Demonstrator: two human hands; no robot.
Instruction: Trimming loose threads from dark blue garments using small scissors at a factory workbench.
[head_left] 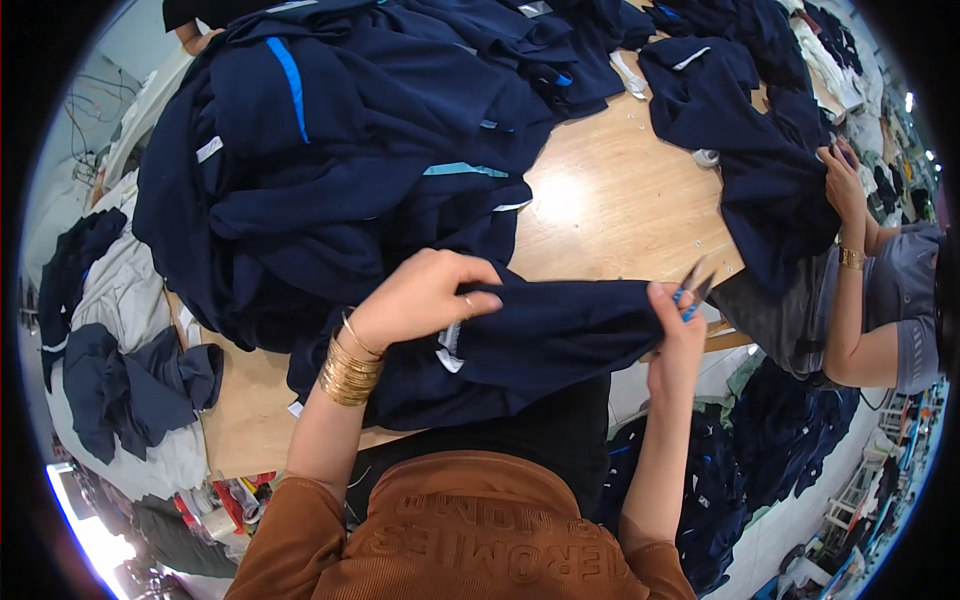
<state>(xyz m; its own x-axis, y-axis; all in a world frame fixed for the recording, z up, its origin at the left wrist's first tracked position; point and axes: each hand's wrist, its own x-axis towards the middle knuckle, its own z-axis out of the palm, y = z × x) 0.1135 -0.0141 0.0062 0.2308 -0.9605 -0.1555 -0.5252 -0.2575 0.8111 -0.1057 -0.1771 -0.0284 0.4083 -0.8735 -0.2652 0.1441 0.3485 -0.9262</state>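
A navy garment is stretched between my hands above the table's near edge. My right hand grips its right end between thumb and fingers. That hand also holds small thread snips with blue on them, points upward. Over the garment's left part is my left hand, its thumb and forefinger apart with nothing seen between them. The other fingers are partly hidden. Just below that hand, a white label shows on the cloth.
A large heap of navy garments covers the left and far side of the wooden table. On the right, another person handles a navy garment. More dark clothes lie on the floor; pale and grey cloth is piled left.
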